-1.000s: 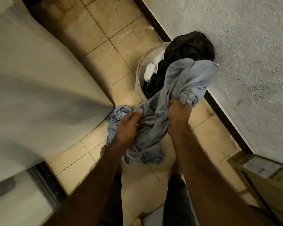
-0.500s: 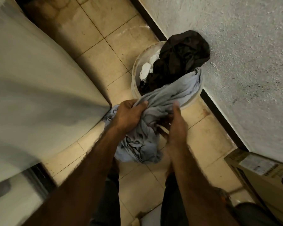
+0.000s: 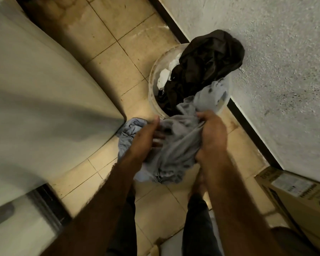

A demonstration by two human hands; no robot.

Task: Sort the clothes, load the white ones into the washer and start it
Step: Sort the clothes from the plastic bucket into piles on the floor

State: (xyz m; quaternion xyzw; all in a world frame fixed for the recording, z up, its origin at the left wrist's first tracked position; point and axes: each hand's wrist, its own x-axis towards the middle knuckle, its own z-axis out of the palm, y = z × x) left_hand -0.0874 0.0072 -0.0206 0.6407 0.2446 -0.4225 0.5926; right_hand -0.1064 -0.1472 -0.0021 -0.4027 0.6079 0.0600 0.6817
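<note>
A light grey-blue garment [image 3: 174, 150] hangs bunched between both hands over the tiled floor, its far end still trailing onto the rim of a pale round laundry bucket [image 3: 152, 85]. My right hand [image 3: 211, 133] is shut on a fold of it. My left hand [image 3: 146, 137] presses against the cloth with the fingers partly spread. In the bucket lie a black garment [image 3: 207, 67] piled high against the wall and a white piece [image 3: 164, 76] at its left side.
A large white appliance [image 3: 44, 93] fills the left side, close to my left arm. A rough white wall [image 3: 275, 61] with a dark skirting runs along the right. A cardboard box [image 3: 299, 196] stands at the lower right.
The garment has been drawn further out of the bucket and gathered toward me. My right hand has closed on a fold of it, and my left hand has loosened its grasp.
</note>
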